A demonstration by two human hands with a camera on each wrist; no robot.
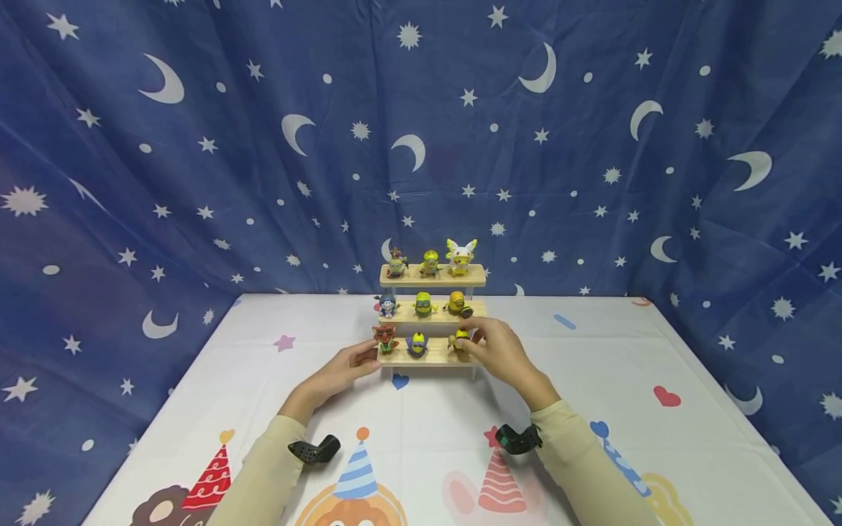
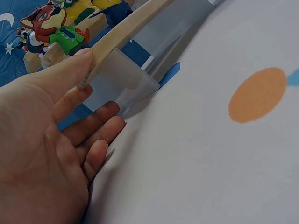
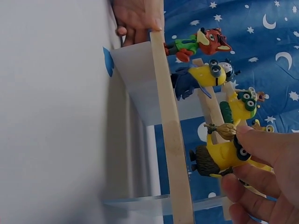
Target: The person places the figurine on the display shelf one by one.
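Note:
A three-tier wooden display shelf (image 1: pixel 434 356) with clear supports stands on the table. In the left wrist view, my left hand (image 2: pixel 56 126) pinches the left end of its lowest board between thumb and index finger; the other fingers are loosely bent. My right hand (image 1: pixel 503 351) holds a yellow minion figurine (image 3: pixel 219 156) in a brown skirt by its head and side. Its feet show slightly off the lowest board, at the right end. On that same tier stand a red fox figurine (image 1: pixel 385 340) in a green shirt and a blue-caped minion figurine (image 1: pixel 417 345).
Several more figurines line the upper tiers, among them a white-eared yellow one (image 1: pixel 460 257) on top and a dark-hooded one (image 1: pixel 387 305) in the middle. A white patterned cloth (image 1: pixel 592 365) covers the table. Behind hangs a blue star-and-moon curtain (image 1: pixel 447 204).

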